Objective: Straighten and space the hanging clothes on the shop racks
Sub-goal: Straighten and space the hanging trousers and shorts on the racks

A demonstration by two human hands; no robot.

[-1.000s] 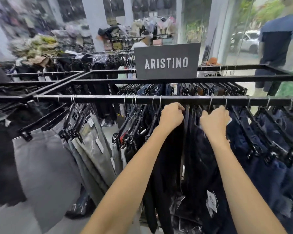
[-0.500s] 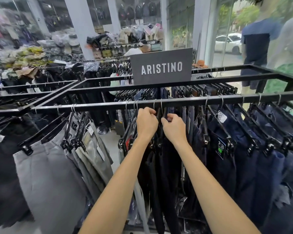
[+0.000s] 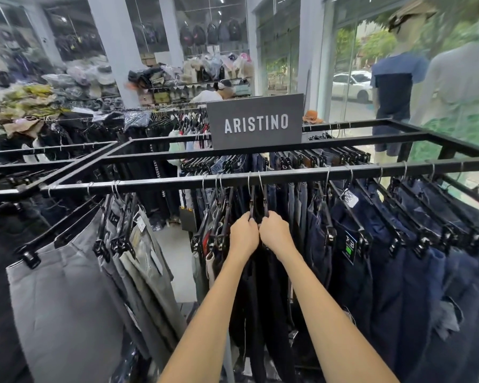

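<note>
Hanging from the front rail [image 3: 161, 186] of a black metal rack [image 3: 440, 139], a long row of trousers was seen on black clip hangers [image 3: 29, 257]. Grey trousers [image 3: 67, 294] were grouped at the left end, fanned out at a slant, with paler pairs [image 3: 147, 261] packed just beside them. Black trousers [image 3: 263, 299] were hung near the middle of the rail, and dark blue jeans [image 3: 393, 272] were spread along the right part, with gaps between their hooks.

The left hand [image 3: 243, 235] and the right hand [image 3: 275, 234] were raised side by side, knuckles almost touching, just below the rail at the black trousers. The fingers of each hand were curled round the top of a hanger: the left hanger [image 3: 251, 205] was gripped by the left hand and the right hanger [image 3: 265, 206] by the right hand. The two hangers were held close together, their wire hooks next to each other on the rail.

A grey sign [image 3: 256, 123] lettered ARISTINO was stood on the bar behind. Further racks [image 3: 67, 146] of dark clothes were seen beyond it, with heaps of bagged goods [image 3: 75, 78] on shelves. A mannequin [image 3: 394, 87] in a blue T-shirt was placed by the window [image 3: 343, 51] at the right, and a white car [image 3: 351, 84] was visible outside.
</note>
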